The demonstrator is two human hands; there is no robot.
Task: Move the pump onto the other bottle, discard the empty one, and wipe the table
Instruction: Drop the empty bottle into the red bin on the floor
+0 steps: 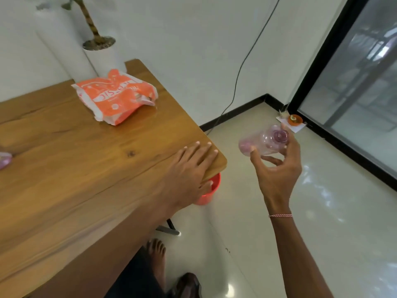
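1. Your right hand [277,166] is at centre right of the frame, out past the desk [64,168] edge and over the floor [322,233], closed around the empty bottle [264,140].
2. That clear, pink-tinted bottle lies tilted on its side in your grip, its open neck turned toward the camera, with your thumb on its left side and your fingers wrapped over its right side.
3. Your left hand [189,168] lies flat and open, palm down, on the desk's corner near the middle of the frame; its fingers point to the upper right and it grips nothing.
4. Between your two hands there is a clear gap, so the bottle is just right of the desk corner and touches neither the desk nor your left hand.
5. Below the corner, partly hidden by your left hand and the desk, a red bin [207,193] stands on the floor, lower left of the bottle.
6. An orange and white refill pouch [116,97] lies on the desk in the upper left, well apart from both hands.
7. At the far left edge a small pink object [4,160] sits on the desk, too cut off to identify.
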